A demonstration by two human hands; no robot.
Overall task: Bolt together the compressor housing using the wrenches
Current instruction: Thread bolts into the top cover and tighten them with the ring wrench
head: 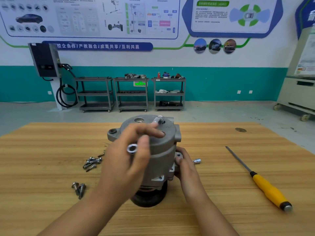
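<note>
As the right hand curls round the flange of the compressor housing — the left hand grips the wrench, fingers wrapped.

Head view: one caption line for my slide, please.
Left hand holds socket wrench on compressor housing; right hand steadies it.

Yellow screwdriver, three shelf carts, wall charger

We can't see wrench mid-shaft or housing left face: left hand covers both. Wall poster txt too blurred to read; cabinet cut off at rt edge.
</note>
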